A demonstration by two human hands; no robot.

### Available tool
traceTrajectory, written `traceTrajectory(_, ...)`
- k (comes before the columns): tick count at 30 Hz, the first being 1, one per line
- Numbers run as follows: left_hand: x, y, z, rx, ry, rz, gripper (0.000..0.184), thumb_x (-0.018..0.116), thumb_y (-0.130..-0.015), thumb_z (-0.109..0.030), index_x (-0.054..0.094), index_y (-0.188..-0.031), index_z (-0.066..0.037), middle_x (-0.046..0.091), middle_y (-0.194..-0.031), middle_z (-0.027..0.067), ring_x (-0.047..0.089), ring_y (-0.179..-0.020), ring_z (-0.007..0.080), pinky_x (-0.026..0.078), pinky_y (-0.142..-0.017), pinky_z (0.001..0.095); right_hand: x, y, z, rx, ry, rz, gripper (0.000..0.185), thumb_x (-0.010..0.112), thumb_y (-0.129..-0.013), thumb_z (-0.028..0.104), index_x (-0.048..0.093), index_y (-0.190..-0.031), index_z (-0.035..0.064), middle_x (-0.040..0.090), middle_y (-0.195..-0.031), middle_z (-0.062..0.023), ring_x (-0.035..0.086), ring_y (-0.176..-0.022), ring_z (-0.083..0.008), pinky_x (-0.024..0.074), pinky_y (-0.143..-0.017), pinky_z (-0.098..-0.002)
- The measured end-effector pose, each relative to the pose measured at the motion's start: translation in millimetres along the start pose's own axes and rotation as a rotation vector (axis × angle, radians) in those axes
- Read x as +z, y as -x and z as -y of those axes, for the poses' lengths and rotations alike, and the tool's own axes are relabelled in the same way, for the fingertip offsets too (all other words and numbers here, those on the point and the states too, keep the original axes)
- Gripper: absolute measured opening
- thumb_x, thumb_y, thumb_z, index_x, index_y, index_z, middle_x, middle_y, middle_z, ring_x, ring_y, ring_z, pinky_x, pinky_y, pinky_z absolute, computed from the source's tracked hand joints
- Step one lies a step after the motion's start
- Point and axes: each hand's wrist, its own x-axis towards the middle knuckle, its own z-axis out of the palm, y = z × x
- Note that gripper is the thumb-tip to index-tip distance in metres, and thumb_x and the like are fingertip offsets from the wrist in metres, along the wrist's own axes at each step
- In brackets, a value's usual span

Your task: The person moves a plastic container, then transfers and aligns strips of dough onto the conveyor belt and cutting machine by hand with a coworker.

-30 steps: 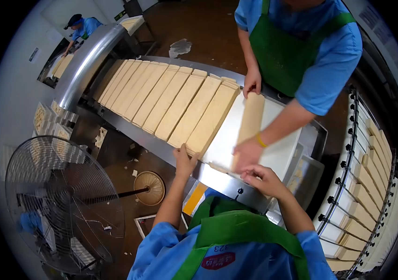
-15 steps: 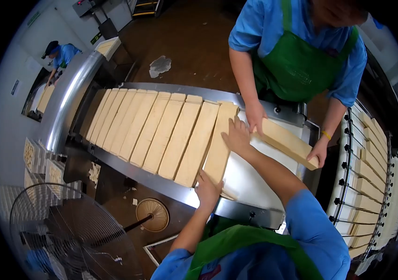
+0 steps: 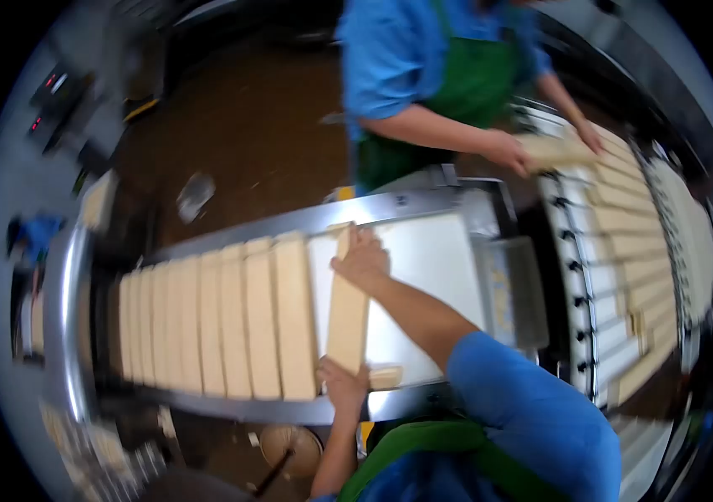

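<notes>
One long, pale dough strip [image 3: 346, 322] lies across the white belt, a little apart from the row. My left hand [image 3: 344, 385] grips its near end, and my right hand [image 3: 364, 258] holds the far end with fingers over the edge. To the left, several similar dough strips [image 3: 214, 322] lie side by side on the conveyor. A small dough offcut [image 3: 385, 377] sits just right of my left hand. Motion blur softens the view.
Across the belt, a co-worker in a green apron [image 3: 477, 84] holds another strip [image 3: 555, 152] over the right-hand conveyor [image 3: 582, 293], where several strips lie. A grey bin [image 3: 519, 289] stands at the belt's end. Metal rails [image 3: 281, 410] edge the belt.
My hands have drawn the strip away from the row, to the right. The co-worker has carried another strip from the belt's end to the right-hand conveyor. My view has turned right.
</notes>
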Motion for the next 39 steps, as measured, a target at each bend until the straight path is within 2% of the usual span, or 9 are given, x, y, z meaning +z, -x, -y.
traceTrajectory(5,14.3,-8.9,-37.7,0.273,0.058,0.083,0.088,0.080,-0.068,-0.033,0.028,-0.127,0.007,0.038,-0.112,0.0304,0.048,-0.098,0.0479,0.043,-0.086,0.0510,-64.1,24.1,-109.7,0.349,-0.208,0.031,0.081,0.065,-0.071,0.049,0.036,-0.130,0.0009,0.038,-0.128,-0.0189,0.046,-0.115,-0.0374,0.0439,-0.094,-0.0437)
traceTrajectory(8,33.8,0.4,-91.7,0.294,0.128,0.073,0.077,0.078,-0.066,-0.019,0.033,-0.125,0.002,0.037,-0.115,0.0272,0.046,-0.102,0.0454,0.044,-0.087,0.0490,-59.5,20.7,-179.4,0.424,-0.198,-0.172,0.084,0.069,-0.069,0.048,0.032,-0.130,0.0030,0.036,-0.127,-0.0172,0.043,-0.118,-0.0387,0.0420,-0.095,-0.0502)
traceTrajectory(14,74.6,39.6,-188.8,0.400,0.253,-0.020,0.070,0.072,-0.066,-0.006,0.036,-0.127,-0.001,0.035,-0.121,0.0249,0.044,-0.108,0.0425,0.042,-0.092,0.0449,-99.4,83.8,-321.7,0.478,-0.829,-0.620,0.083,0.074,-0.063,0.028,0.030,-0.126,-0.0034,0.032,-0.130,-0.0287,0.040,-0.120,-0.0450,0.0381,-0.101,-0.0485)
traceTrajectory(18,111.7,91.7,-251.2,0.907,0.214,0.116,0.074,0.072,-0.063,-0.001,0.039,-0.129,-0.003,0.035,-0.126,0.0250,0.039,-0.117,0.0426,0.037,-0.097,0.0433,-128.3,196.7,-463.3,0.599,-0.790,-0.881,0.081,0.073,-0.066,0.031,0.035,-0.126,-0.0083,0.034,-0.127,-0.0306,0.045,-0.114,-0.0425,0.0434,-0.096,-0.0452)
traceTrajectory(23,140.1,206.6,-334.4,1.219,0.103,0.396,0.078,0.076,-0.066,-0.015,0.039,-0.134,-0.008,0.040,-0.124,0.0245,0.046,-0.110,0.0427,0.042,-0.091,0.0467,-125.0,339.0,-622.7,0.967,-0.707,-0.953,0.084,0.071,-0.067,0.042,0.039,-0.119,-0.0152,0.047,-0.116,-0.0302,0.047,-0.113,-0.0410,0.0436,-0.096,-0.0430)
traceTrajectory(28,175.4,281.3,-358.4,1.336,0.021,0.644,0.079,0.077,-0.070,-0.023,0.037,-0.138,-0.011,0.040,-0.125,0.0238,0.047,-0.110,0.0424,0.045,-0.088,0.0470,-157.8,413.6,-681.9,1.220,-0.509,-0.408,0.089,0.059,-0.069,0.063,0.048,-0.122,-0.0075,0.050,-0.124,-0.0295,0.041,-0.124,-0.0410,0.0234,-0.106,-0.0578)
traceTrajectory(31,183.5,301.2,-371.7,1.360,-0.029,0.794,0.078,0.076,-0.071,-0.024,0.037,-0.138,-0.011,0.039,-0.126,0.0248,0.046,-0.112,0.0431,0.045,-0.089,0.0469,-146.0,413.4,-725.5,1.099,-0.223,-0.359,0.088,0.049,-0.075,0.072,0.055,-0.118,-0.0040,0.053,-0.123,-0.0279,0.041,-0.123,-0.0413,0.0166,-0.104,-0.0634)
traceTrajectory(37,201.5,318.1,-390.5,1.332,-0.132,0.946,0.076,0.076,-0.073,-0.027,0.039,-0.137,-0.010,0.034,-0.131,0.0270,0.043,-0.117,0.0461,0.043,-0.093,0.0464,-139.6,389.8,-780.3,0.896,-0.308,-0.364,0.086,0.038,-0.084,0.072,0.058,-0.110,-0.0086,0.056,-0.117,-0.0291,0.055,-0.110,-0.0386,0.0381,-0.096,-0.0492)
traceTrajectory(39,204.5,319.5,-395.5,1.299,-0.164,0.937,0.073,0.076,-0.075,-0.025,0.039,-0.136,-0.009,0.031,-0.134,0.0277,0.042,-0.118,0.0469,0.042,-0.095,0.0462,-129.4,390.7,-795.3,0.923,-0.491,-0.621,0.086,0.036,-0.086,0.071,0.057,-0.111,-0.0083,0.055,-0.121,-0.0290,0.056,-0.109,-0.0392,0.0423,-0.092,-0.0456)
